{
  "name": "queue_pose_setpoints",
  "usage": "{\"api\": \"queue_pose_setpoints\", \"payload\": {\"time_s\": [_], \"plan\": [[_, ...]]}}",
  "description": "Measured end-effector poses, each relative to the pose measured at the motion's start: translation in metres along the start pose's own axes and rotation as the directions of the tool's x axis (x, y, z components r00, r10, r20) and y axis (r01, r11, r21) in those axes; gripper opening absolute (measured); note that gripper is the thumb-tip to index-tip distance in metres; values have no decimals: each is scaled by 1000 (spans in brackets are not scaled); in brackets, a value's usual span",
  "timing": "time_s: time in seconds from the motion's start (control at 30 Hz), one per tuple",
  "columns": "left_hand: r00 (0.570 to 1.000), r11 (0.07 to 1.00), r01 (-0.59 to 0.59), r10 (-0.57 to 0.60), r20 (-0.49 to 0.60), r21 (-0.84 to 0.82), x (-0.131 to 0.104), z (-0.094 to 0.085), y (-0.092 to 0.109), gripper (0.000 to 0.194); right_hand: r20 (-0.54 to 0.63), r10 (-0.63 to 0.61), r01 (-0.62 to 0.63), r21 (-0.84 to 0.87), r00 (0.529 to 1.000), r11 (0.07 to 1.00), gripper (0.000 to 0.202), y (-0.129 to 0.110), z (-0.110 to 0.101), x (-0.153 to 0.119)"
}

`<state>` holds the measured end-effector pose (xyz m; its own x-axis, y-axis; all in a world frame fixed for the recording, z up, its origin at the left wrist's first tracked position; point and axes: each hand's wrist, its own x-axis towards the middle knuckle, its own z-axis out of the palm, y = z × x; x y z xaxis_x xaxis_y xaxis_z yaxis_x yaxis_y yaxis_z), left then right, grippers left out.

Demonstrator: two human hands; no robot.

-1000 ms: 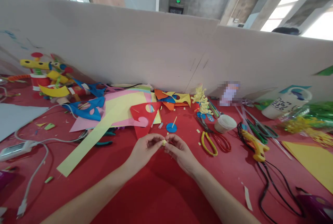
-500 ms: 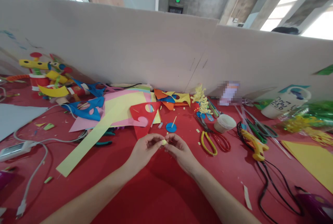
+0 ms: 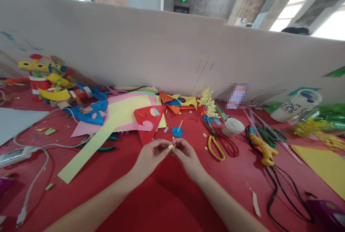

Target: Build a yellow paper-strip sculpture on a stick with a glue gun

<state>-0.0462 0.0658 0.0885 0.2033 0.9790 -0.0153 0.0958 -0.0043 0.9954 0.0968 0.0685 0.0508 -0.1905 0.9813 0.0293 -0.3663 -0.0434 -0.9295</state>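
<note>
A tiny pale yellow piece [image 3: 170, 146] is pinched between the fingertips of my left hand [image 3: 152, 154] and my right hand [image 3: 187, 156], which meet above the red table. Just beyond them lies a blue disc [image 3: 176, 132] with a small wooden stick [image 3: 180, 125] standing on it at a slant. A red paper piece with cut holes [image 3: 145, 126] is just past my left hand. To the right of my right hand are yellow-handled pliers [image 3: 216, 149] and a red-handled tool [image 3: 232, 147].
Coloured paper sheets [image 3: 126, 111] and blue cut-outs [image 3: 94, 113] spread at the left. A white cup [image 3: 233, 128], a yellow glue gun [image 3: 265, 152] with a black cord and orange-yellow sheets [image 3: 320, 163] are at the right. A pale partition [image 3: 121, 45] rises behind.
The small yellow piece has shifted and turned slightly between my fingertips. Both hands hold nearly the same place.
</note>
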Motion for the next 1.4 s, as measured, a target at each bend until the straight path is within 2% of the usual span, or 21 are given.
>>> {"api": "queue_pose_setpoints", "payload": {"time_s": [0.23, 0.5, 0.7, 0.83, 0.97, 1.13, 1.4], "plan": [[1000, 1000, 2, -2, -4, -31, -1, -1, -2, 17, 4, 28, -28, 79, 1000, 996, 16, 1, -1, -1], [999, 994, 34, -36, -18, -102, -1, 0, -5, 18, -8, 9, -9, -8, 1000, 1000, 21, 0, -2, 1], [998, 986, 55, -56, -2, -159, 0, 1, -5, 18, 7, 34, -34, 29, 999, 999, 21, -3, -1, 1], [997, 988, 60, -65, -33, -146, 0, 1, -4, 18, 38, 62, -64, 63, 997, 996, 21, -3, -4, 0], [998, 992, 52, -55, -23, -115, 0, 0, -4, 18, 22, 0, 0, 14, 1000, 1000, 20, -1, -6, 1], [1000, 997, 23, -25, -17, -77, 0, 0, -6, 17, 15, -13, 14, -25, 1000, 1000, 19, 0, -6, 2], [999, 994, 41, -44, -30, -105, 3, -3, -11, 18, 6, 38, -38, 37, 999, 999, 16, -2, -8, 3]]}}
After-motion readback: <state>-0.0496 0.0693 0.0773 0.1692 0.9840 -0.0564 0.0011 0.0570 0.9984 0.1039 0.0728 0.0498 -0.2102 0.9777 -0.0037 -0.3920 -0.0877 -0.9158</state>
